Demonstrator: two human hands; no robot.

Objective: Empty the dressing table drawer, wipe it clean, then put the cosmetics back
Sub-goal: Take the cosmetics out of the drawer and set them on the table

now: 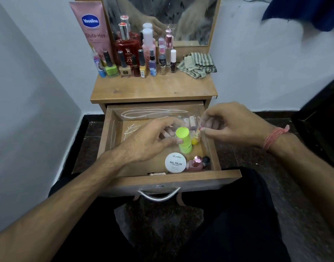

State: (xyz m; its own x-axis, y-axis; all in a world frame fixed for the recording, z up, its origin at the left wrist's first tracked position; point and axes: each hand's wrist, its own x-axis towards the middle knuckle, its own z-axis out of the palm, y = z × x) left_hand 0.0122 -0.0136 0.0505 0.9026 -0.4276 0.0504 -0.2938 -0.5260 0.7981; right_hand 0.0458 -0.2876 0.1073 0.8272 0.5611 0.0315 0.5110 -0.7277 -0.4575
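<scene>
The wooden drawer (pixel 113 129) of the dressing table is pulled out. My left hand (pixel 149 140) grips a neon green tube (pixel 184 140) that stands upright inside it. My right hand (pixel 224 123) pinches the top of a small yellow bottle (pixel 196 139) just right of the tube. A white round nail polish remover tub (pixel 175 163), a pink bottle (pixel 196 163) and a black cap (pixel 206 160) sit at the drawer's front right. A clear pouch (pixel 188 120) with small items lies at the back, partly hidden by my hands.
On the tabletop (pixel 154 89) stand a pink Vaseline tube (pixel 90 29), a red perfume bottle (pixel 126 44) and several nail polish and spray bottles. A striped cloth (pixel 198 65) lies at its right. A mirror (pixel 162 17) is behind. Thin white cords (pixel 153 112) lie in the drawer.
</scene>
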